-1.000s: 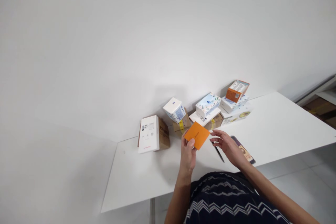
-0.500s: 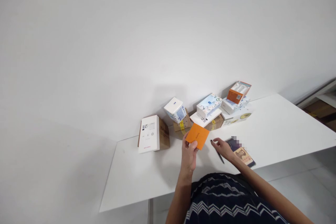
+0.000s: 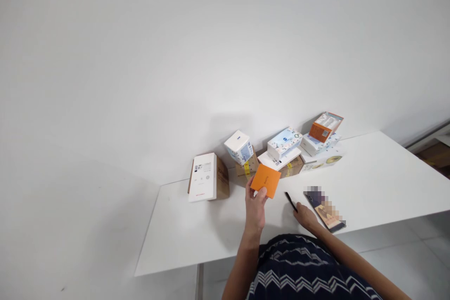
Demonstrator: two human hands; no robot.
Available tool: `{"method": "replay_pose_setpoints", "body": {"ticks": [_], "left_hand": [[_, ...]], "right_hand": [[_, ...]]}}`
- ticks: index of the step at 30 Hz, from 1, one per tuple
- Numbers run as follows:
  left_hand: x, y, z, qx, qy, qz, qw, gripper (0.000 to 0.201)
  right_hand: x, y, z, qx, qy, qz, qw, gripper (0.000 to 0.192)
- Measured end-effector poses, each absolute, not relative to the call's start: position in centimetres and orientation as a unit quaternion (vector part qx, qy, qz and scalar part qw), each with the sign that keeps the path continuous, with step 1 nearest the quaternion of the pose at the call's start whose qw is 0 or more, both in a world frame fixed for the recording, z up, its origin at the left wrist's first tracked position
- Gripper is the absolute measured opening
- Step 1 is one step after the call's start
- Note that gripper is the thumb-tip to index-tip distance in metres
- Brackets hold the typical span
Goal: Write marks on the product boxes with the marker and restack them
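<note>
White flat box: a white rectangular carton with small print point(image 3: 203, 183) leans on a brown cardboard box point(image 3: 222, 177), left of centre of the frame, on the white tabletop point(image 3: 183, 234).

Left hand: the left hand point(image 3: 255, 208) is raised just below the centre of the frame, its fingers point(image 3: 248, 186) and thumb pinching the lower left corner of a flat orange square card-like packet point(image 3: 266, 180).

Orange packet: held above the tabletop in front of the row of boxes, tilted, its face turned toward the camera. It looks thin, stiff and light; it keeps flat though held by one corner only. A smooth face may slip, so I judge that a pinch across an edge with the thumb on the face is the surest hold.

Row of boxes: behind the packet, along the wall, lie small white and blue printed cartons point(image 3: 239, 146) on brown boxes, and farther right an orange and white carton point(image 3: 325, 126) on top of a stack.

Black pen: a slim black pen point(image 3: 290, 201) lies right of centre; its near end meets the right hand. Light, rigid, prone to roll; best taken mid-barrel.

Right hand: the right hand point(image 3: 305, 215) rests low on the tabletop, fingers curled at the pen's end; whether they grip it I cannot tell.

Dark booklet: a dark flat printed booklet point(image 3: 325, 210) lies just right of that hand, partly blurred.
</note>
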State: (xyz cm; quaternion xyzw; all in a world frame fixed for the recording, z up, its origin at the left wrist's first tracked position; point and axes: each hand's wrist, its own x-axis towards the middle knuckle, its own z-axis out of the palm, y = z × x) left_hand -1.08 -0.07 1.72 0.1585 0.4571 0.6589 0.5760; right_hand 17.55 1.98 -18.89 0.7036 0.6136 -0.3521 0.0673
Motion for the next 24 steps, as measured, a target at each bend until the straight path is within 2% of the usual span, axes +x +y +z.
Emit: {"method": "replay_pose_setpoints", "body": {"ticks": [2,5,9,12,15,18,20,24], "left_hand": [[-1.3,-0.1,1.9,0.108,0.432,0.647,0.619,0.053],[-2.0,-0.2,2.3,0.016,0.371,0.598,0.710,0.058],[-2.6,-0.2,2.4,-0.030,0.296,0.556,0.776,0.064],[-2.6,-0.2,2.1,-0.029,0.288,0.532,0.796,0.070],[-2.5,-0.1,1.9,-0.026,0.287,0.523,0.802,0.072],[-2.3,-0.1,2.0,-0.029,0.295,0.527,0.796,0.066],[-2.0,-0.1,2.1,-0.025,0.307,0.524,0.795,0.064],[-1.1,-0.1,2.1,-0.003,0.319,0.520,0.792,0.063]], "right_hand": [[17.8,1.8,-18.8,0.705,0.607,-0.365,0.050,0.026],[18.1,1.6,-18.4,0.702,0.590,-0.399,0.000,0.009],[17.7,1.5,-17.1,0.694,0.533,-0.476,-0.092,0.014],[17.1,1.9,-15.1,0.668,0.485,-0.527,-0.199,0.010],[16.6,2.5,-11.5,0.627,0.455,-0.547,-0.318,0.024],[16.5,2.9,-6.6,0.574,0.449,-0.541,-0.420,0.037],[16.4,3.0,-3.3,0.492,0.497,-0.510,-0.500,0.044],[15.7,2.7,0.5,0.410,0.656,-0.415,-0.479,0.070]]}}
